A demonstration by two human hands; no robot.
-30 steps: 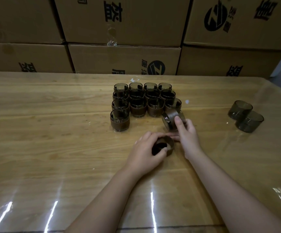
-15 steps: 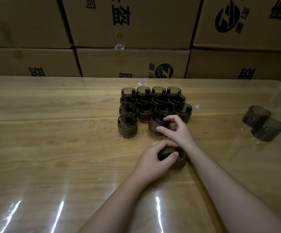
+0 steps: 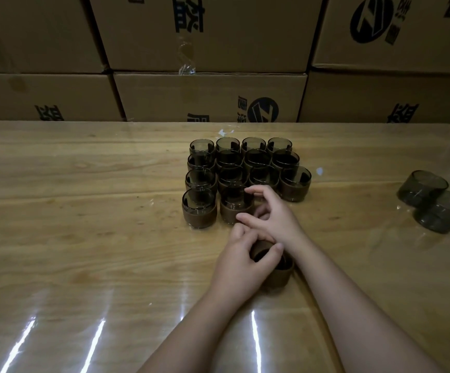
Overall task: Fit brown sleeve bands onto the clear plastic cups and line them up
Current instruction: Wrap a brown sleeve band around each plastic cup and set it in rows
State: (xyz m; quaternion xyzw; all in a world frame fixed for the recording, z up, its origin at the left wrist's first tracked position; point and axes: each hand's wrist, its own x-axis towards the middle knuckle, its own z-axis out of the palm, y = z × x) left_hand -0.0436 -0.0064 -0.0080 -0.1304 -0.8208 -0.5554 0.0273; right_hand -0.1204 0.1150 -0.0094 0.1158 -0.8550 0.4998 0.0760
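Several dark clear cups wearing brown sleeve bands stand in rows [image 3: 248,162] mid-table. In the front row, one sleeved cup [image 3: 199,208] stands at the left and a second sleeved cup [image 3: 235,208] right beside it. My right hand [image 3: 275,214] rests against that second cup, fingers spread, thumb and index touching its side and rim. My left hand [image 3: 245,262] is curled over a brown sleeve band [image 3: 279,273] lying on the table just behind my right wrist. Two bare cups [image 3: 433,200] without bands sit at the far right.
A wooden table [image 3: 83,238] under a glossy clear cover carries everything. Stacked cardboard boxes [image 3: 207,63] form a wall along its far edge. Bare wood spreads to the left of the cups and in front of my arms.
My right hand brought the tilted sleeved cup down and set it upright in the front row beside the left cup. My left hand stayed on the brown band.
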